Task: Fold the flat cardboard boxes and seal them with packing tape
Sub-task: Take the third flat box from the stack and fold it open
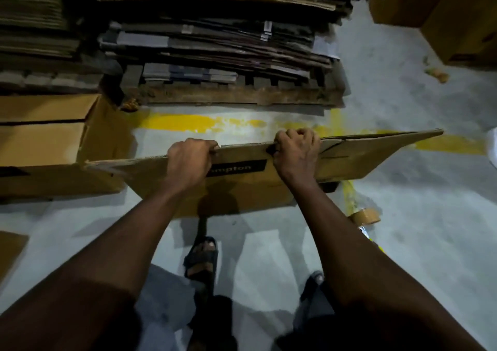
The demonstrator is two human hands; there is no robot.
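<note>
The flat cardboard box (242,186), held upright at the centre, is gripped along its top edge by the left hand (189,162) and, at its 3 o'clock, the right hand (295,154) (fingers curled over), so a panel could be creased if pulled unevenly.

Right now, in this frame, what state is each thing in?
flat cardboard box: collapsed flat, held upright by its top edge, untaped.
left hand: grips the box's top edge.
right hand: grips the same edge, farther right.
tape roll: lies on the floor, untouched.
assembled box: on the floor at left, top flaps shut; whether taped, cannot tell.
cardboard stack: flat sheets piled on a pallet.
</note>
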